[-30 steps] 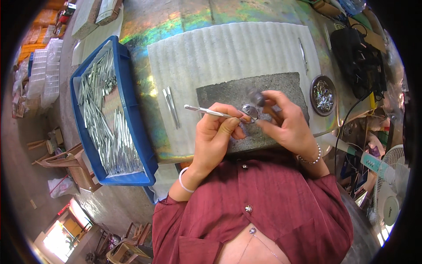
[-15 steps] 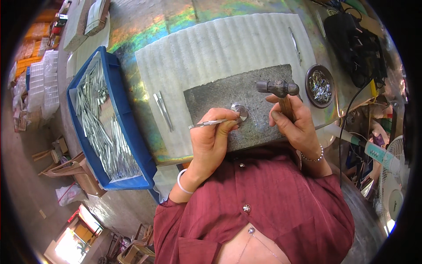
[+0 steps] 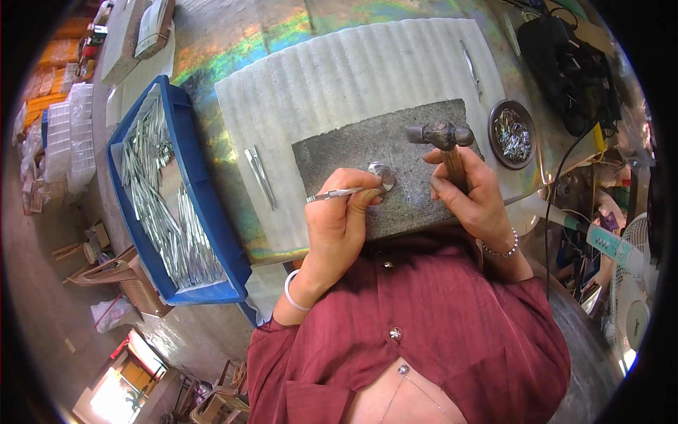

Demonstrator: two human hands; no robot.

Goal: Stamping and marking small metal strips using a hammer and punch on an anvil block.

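Note:
My left hand (image 3: 332, 219) is closed in a pinch on a slim silver metal handle (image 3: 326, 196), whose near-left end sticks out past the knuckles. Its far end reaches a small shiny round metal piece (image 3: 382, 172) on a dark grey stone slab (image 3: 417, 127); my fingertips partly hide where they meet. In my right hand (image 3: 474, 191) is a hammer (image 3: 443, 134), gripped by its wooden shaft just below the steel head. The hammer head is held to the right of the round piece, over the slab's right part.
A blue bin (image 3: 212, 191) full of slim silver handles stands at the left. Two similar handles (image 3: 260, 177) lie left of the slab on a white foam sheet (image 3: 339, 71), another (image 3: 470, 69) at its far right. A brown bowl (image 3: 500, 159) of small metal parts sits at the right.
The view has shifted slightly. The hammer head has moved a little left, and the handle in my left hand has turned slightly. Both hands keep their hold.

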